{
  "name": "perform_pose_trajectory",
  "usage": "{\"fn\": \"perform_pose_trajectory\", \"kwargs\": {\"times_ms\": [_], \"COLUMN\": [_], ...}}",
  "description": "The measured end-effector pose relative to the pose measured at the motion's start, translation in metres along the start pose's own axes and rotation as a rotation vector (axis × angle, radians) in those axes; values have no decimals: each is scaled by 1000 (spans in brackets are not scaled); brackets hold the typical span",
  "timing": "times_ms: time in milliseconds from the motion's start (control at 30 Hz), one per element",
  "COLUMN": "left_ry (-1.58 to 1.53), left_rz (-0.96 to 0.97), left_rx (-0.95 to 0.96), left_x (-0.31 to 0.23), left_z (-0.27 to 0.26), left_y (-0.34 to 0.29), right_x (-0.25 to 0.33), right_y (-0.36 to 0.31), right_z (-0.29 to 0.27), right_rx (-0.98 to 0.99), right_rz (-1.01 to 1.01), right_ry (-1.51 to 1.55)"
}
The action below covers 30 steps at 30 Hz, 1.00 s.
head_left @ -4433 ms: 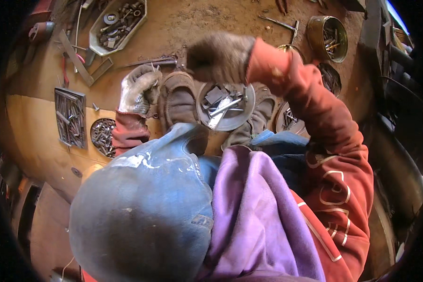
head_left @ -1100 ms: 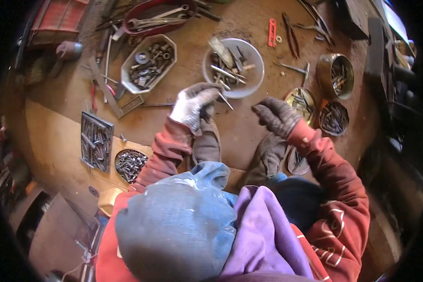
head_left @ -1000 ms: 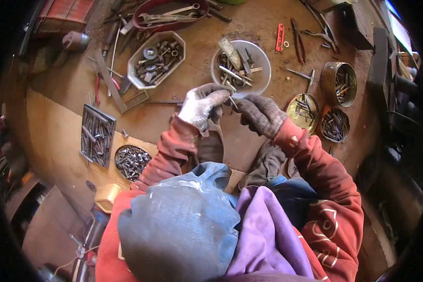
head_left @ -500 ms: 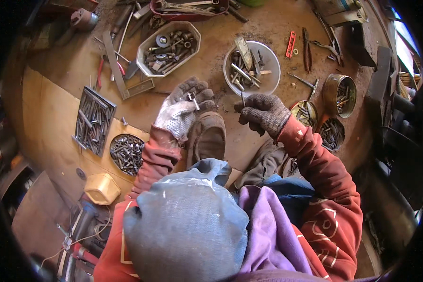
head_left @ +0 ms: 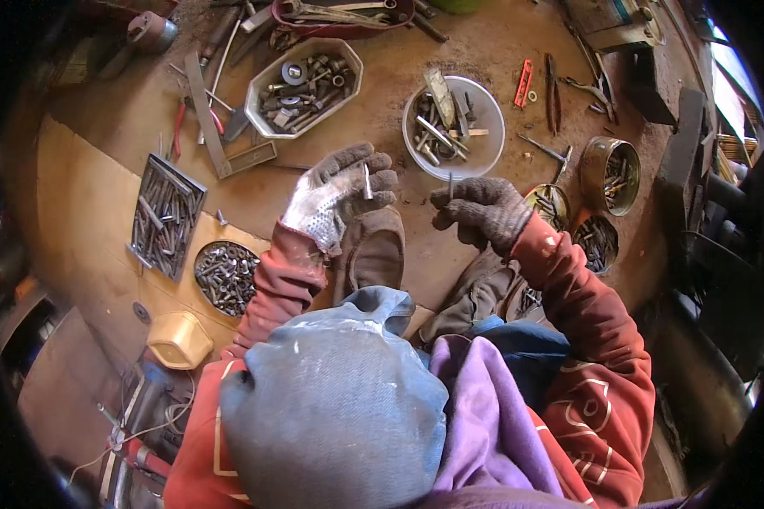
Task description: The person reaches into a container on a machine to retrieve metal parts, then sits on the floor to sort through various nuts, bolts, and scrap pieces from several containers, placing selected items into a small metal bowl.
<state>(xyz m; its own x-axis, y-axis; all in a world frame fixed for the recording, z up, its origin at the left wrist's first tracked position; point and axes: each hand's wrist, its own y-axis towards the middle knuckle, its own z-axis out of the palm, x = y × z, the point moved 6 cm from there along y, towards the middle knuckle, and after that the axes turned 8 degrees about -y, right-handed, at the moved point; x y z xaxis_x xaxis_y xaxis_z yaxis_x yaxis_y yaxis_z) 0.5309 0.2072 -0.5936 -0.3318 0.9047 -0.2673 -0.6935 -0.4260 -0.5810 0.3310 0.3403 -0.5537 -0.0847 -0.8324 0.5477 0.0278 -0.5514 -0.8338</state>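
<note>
My left hand [head_left: 335, 191], in a grey and white work glove, holds a short silver bolt [head_left: 367, 182] against its fingers, palm turned up. The bolt stands nearly upright in view. A little to the right, my gloved right hand [head_left: 488, 208] pinches a thin metal pin or bolt [head_left: 451, 185] between thumb and fingers; its lower end is hidden. The hands are apart, above a brown shoe [head_left: 377, 254]. Just beyond the right hand is a round whitish tub [head_left: 491, 140] with metal pieces in it.
An octagonal tray of hardware [head_left: 263, 123] lies far left of centre. A dark tray of bolts [head_left: 197, 208] and a round container of small bolts [head_left: 227, 278] are at left. Tins [head_left: 598, 170] of bolts stand at right. Pliers [head_left: 553, 93] and a red tool [head_left: 525, 82] lie beyond.
The bolt in my left hand has shifted right and now stands straighter. My right hand has moved slightly right and nearer with its pin.
</note>
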Motion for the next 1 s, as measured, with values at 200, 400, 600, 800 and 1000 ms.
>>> {"fn": "perform_pose_trajectory", "kwargs": {"times_ms": [200,400,600,800,1000], "left_ry": [-46,7,-109,-121,-101], "left_rz": [-20,-45,-56,-14,-1], "left_rx": [-29,4,59,135,165], "left_x": [4,8,10,3,3], "left_z": [-11,-7,-11,-9,-10], "left_y": [3,9,4,-4,0], "right_x": [-11,-20,-14,-36,-105], "right_y": [-5,0,0,-22,-37], "right_z": [-4,4,9,-65,-138], "right_rx": [108,283,316,105,-32], "right_rz": [48,13,-11,230,358], "right_ry": [266,674,604,-475,-1257]}}
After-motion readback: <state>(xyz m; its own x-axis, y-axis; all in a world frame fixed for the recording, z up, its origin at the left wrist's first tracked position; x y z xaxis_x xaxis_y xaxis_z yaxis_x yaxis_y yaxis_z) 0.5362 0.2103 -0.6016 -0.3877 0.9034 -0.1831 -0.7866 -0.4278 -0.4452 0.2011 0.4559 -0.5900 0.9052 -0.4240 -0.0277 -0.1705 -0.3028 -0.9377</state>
